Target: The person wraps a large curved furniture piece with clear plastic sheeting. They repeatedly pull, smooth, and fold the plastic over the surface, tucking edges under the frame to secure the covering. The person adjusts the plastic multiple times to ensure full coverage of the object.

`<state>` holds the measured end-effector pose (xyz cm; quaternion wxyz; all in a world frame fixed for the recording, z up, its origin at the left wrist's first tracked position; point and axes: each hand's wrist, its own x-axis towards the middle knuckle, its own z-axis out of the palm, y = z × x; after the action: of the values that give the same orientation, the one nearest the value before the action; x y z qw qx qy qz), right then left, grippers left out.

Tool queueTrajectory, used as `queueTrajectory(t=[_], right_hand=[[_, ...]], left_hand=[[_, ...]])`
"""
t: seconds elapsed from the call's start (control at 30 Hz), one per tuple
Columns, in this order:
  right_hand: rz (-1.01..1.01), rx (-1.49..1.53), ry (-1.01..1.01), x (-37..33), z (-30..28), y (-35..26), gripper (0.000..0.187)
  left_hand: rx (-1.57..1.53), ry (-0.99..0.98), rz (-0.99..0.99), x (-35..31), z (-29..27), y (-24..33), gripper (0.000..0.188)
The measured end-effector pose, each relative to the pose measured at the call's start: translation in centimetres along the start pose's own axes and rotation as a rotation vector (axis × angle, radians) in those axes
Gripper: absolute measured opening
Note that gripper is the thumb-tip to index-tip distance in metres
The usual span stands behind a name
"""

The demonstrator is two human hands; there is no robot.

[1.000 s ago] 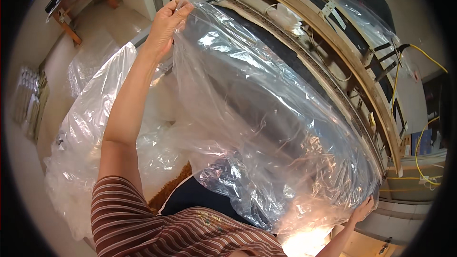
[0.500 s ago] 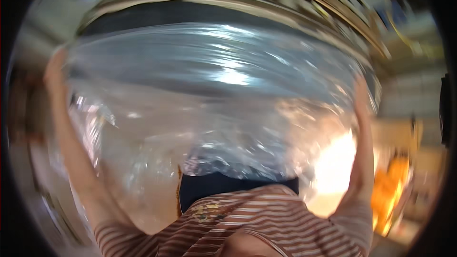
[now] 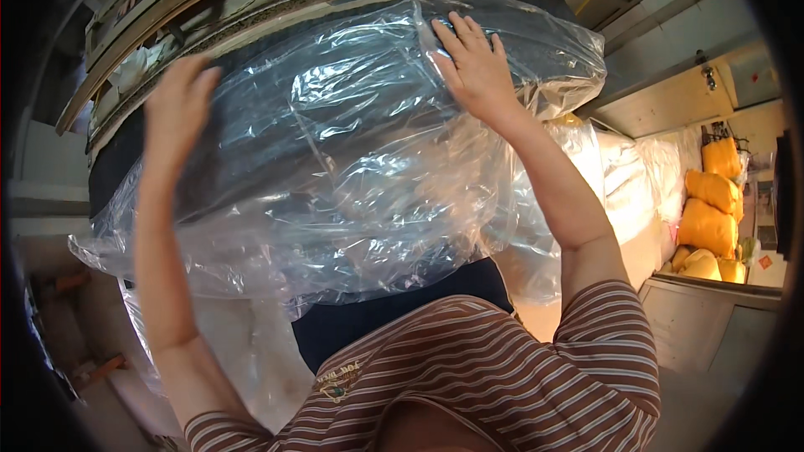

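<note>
A large sheet of clear, crinkled plastic film (image 3: 368,100) lies across a dark flat surface (image 3: 113,180) and hangs down over its near edge toward my body. My right hand (image 3: 476,67) rests flat on the film toward the far edge, fingers spread, beside an upright fold. Toward the far left, my left hand (image 3: 180,109) is over the dark surface by the film's edge. It is blurred, but thumb and fingers look apart with nothing between them. Whether it touches the surface is unclear.
A wooden rail (image 3: 134,42) and frame parts run along the far side. More clear plastic hangs at the right, near a bright glow. Several orange-yellow bundles (image 3: 708,230) are stacked at the far right, beside a pale panel (image 3: 670,105).
Both hands were wide apart at the sides of the taut film. Now they are closer in, the right one flat on the film, which has settled looser. My view has turned.
</note>
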<state>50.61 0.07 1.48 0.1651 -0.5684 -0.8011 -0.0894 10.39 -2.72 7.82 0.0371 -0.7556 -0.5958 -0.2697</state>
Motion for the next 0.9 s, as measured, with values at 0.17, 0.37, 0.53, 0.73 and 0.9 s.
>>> queueTrajectory(t=[0.17, 0.37, 0.53, 0.73, 0.9], right_hand=[[-0.128, 0.273, 0.036, 0.8, -0.2, 1.5, 0.052], [0.193, 0.11, 0.087, 0.7, -1.4, 16.6, 0.049], [-0.164, 0.052, 0.081, -3.6, -2.4, 11.7, 0.048], [-0.311, 0.442, 0.051, -2.8, -3.7, 4.9, 0.043], [-0.076, 0.575, -0.148, 2.3, -2.5, 6.9, 0.02]], left_hand=[[-0.005, 0.163, 0.171, 4.4, 10.0, 9.1, 0.027], [-0.556, -0.072, -0.148, 1.0, 7.8, 8.7, 0.015], [-0.383, -0.087, -0.356, -8.8, -0.4, -3.0, 0.012], [-0.005, -0.161, -0.443, -14.0, -7.2, -8.8, 0.016], [-0.114, 0.007, -0.402, -12.9, -4.1, -10.8, 0.017]])
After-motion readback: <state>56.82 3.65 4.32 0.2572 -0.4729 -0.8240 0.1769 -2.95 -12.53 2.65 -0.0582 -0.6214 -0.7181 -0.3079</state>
